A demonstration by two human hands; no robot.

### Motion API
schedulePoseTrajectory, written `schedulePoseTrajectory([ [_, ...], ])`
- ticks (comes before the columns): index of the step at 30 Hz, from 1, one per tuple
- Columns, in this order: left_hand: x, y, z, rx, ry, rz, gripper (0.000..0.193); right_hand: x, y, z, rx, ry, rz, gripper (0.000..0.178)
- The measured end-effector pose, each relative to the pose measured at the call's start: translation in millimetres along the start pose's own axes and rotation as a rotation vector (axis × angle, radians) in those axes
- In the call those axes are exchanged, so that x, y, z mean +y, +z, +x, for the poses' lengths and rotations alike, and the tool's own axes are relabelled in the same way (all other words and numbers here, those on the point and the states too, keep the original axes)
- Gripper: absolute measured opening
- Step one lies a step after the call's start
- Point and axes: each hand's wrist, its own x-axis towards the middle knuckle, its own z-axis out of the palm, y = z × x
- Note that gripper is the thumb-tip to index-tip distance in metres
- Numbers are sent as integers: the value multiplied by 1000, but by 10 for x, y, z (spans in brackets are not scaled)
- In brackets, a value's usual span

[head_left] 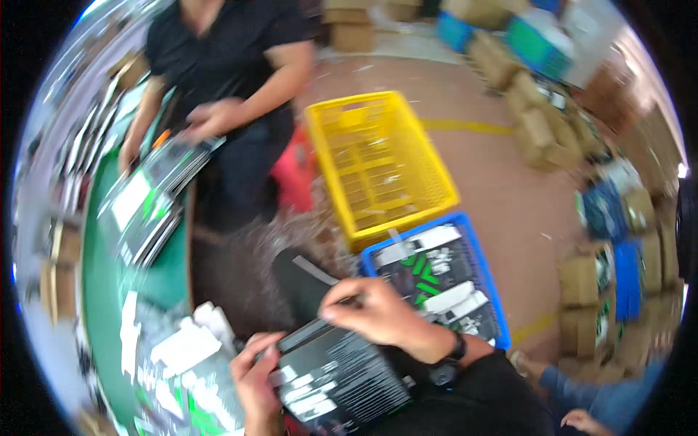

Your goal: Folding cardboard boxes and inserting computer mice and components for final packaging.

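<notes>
A flat black package (345, 378) with white print and white labels lies tilted in front of my body. My left hand (256, 374) grips its left edge, thumb and fingers bent around it. Over the package's upper edge, my right hand (374, 312) is closed in a pinch. What sits between its fingertips is hidden and blurred. A thin pale strip (315, 270) runs up to the fingers of that hand; whether they hold it I cannot tell. A dark watch (446, 363) is on my right wrist.
Left, a green table (98, 305) bears clear-wrapped packages (185, 363). Across it a co-worker (225, 58) handles a stack of packages (149, 207). A blue crate (486, 272) of black packages adjoins a yellow crate (436, 171). Cardboard boxes (534, 123) line the right; another person's hand (582, 421) shows lower right.
</notes>
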Motion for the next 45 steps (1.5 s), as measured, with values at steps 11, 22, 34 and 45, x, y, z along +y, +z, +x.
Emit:
schedulePoseTrajectory([
  [11,-178,-61,-237,38,350,86,18,-23,147,-13,-12,149,221,13],
  [22,-234,-180,-284,94,474,138,18,17,290,-130,-38,-80,116,28],
  [34,-157,-184,-254,23,547,170,15,37,234,-181,-20,-277,41,14],
  [45,-295,-174,-270,50,416,-56,63,80,214,-92,-38,-211,-31,11],
])
